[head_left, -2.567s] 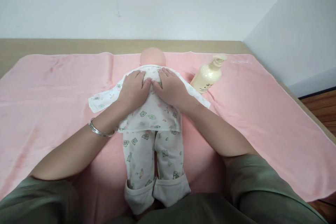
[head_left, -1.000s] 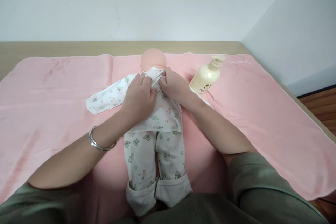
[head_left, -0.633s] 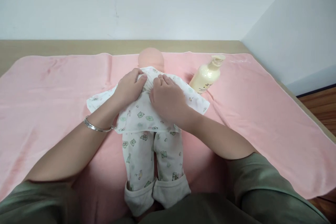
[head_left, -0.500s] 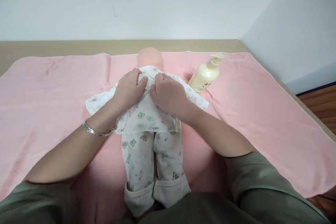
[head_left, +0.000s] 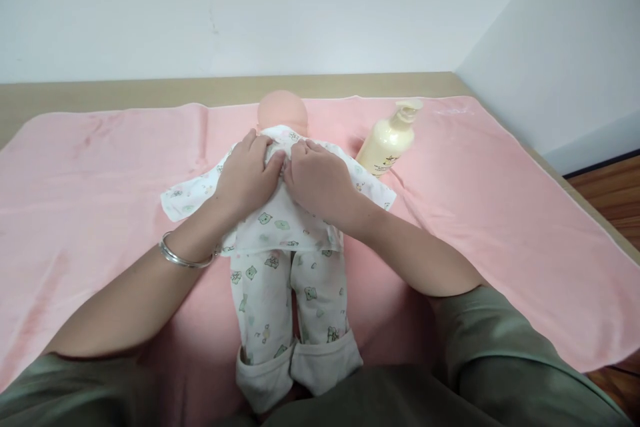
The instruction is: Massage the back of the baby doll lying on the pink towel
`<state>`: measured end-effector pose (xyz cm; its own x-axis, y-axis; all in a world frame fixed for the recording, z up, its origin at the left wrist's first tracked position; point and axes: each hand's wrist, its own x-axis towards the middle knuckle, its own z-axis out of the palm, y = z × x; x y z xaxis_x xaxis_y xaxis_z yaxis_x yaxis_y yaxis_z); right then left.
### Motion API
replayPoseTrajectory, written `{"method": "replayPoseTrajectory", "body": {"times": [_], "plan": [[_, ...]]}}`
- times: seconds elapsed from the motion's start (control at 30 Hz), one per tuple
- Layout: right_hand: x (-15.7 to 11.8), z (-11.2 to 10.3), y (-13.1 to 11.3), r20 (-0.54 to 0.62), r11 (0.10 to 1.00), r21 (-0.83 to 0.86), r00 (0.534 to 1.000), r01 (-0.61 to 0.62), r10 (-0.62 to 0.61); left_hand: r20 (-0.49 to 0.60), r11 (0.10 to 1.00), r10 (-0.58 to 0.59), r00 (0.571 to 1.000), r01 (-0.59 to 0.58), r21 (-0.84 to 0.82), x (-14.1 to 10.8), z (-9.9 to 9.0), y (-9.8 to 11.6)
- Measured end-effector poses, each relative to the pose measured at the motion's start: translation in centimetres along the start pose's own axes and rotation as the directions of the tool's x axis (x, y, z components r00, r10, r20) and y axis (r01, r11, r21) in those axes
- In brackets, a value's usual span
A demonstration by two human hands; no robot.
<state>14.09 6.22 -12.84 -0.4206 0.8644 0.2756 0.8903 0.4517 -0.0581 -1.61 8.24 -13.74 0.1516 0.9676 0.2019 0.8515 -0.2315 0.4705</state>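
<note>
Before me, on the blanket (head_left: 85,180) spread over the table (head_left: 150,90) with the wall (head_left: 325,13) behind, the doll's head (head_left: 283,112) lies farthest off, the shirt (head_left: 285,233) this side of it and the trousers (head_left: 317,293) nearest my body. My left hand (head_left: 253,177), a bangle (head_left: 185,256) around its wrist, and my right hand (head_left: 323,183) lie side by side on the shirt's upper part. The pump bottle (head_left: 387,143) stands right of the head, just behind the sleeve (head_left: 377,192) on my right.

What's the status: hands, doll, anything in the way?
Left hand, right hand: both high on shirt. Doll: lying on pink cloth. Pump bottle: off right, untouched, not in the way.
</note>
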Motion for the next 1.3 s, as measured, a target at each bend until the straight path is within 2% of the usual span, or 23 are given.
{"method": "replayPoseTrajectory", "body": {"times": [0.17, 0.3, 0.4, 0.53, 0.73, 0.8, 0.9, 1.13, 1.3], "plan": [[0.3, 0.0, 0.0, -0.014, 0.998, 0.056, 1.0, -0.027, 0.028, 0.015, 0.998, 0.031, 0.999, -0.032, 0.047, 0.4, -0.4, 0.0], [1.6, 0.7, 1.3, 0.017, 0.965, 0.198, 0.985, -0.171, 0.171, 0.009, 0.996, 0.059, 0.998, -0.06, 0.073, -0.2, -0.7, 0.9], [2.4, 0.9, 2.0, 0.075, 0.934, 0.272, 0.973, -0.232, 0.219, -0.014, 0.991, 0.11, 0.994, -0.108, 0.076, -0.8, -0.6, 1.4], [2.4, 1.0, 2.0, 0.048, 0.958, 0.217, 0.982, -0.188, 0.182, -0.031, 0.989, 0.113, 0.993, -0.11, 0.099, -1.0, -0.3, 1.4], [0.7, 0.7, 0.1, 0.023, 0.996, 0.07, 0.998, -0.055, 0.054, 0.018, 0.999, -0.026, 0.999, 0.026, 0.018, 0.5, 0.2, -0.1], [0.0, 0.4, -0.7, 0.025, 0.998, 0.051, 0.999, -0.023, 0.022, 0.021, 0.999, -0.035, 0.999, 0.035, 0.0, 1.0, 0.4, -0.5], [-0.1, 0.3, -1.1, 0.043, 0.992, 0.116, 0.998, -0.057, 0.052, -0.013, 1.0, -0.007, 1.0, 0.006, -0.016, 1.1, 0.8, -0.8], [2.2, 1.5, 0.6, 0.147, 0.908, 0.318, 0.961, -0.272, 0.236, -0.092, 0.998, -0.012, 0.996, 0.007, -0.056, 0.7, 1.9, -1.1], [2.1, 1.7, 0.6, 0.123, 0.907, 0.327, 0.964, -0.264, 0.236, -0.077, 0.998, -0.024, 0.997, 0.019, -0.064, 0.6, 1.8, -1.0]]}}
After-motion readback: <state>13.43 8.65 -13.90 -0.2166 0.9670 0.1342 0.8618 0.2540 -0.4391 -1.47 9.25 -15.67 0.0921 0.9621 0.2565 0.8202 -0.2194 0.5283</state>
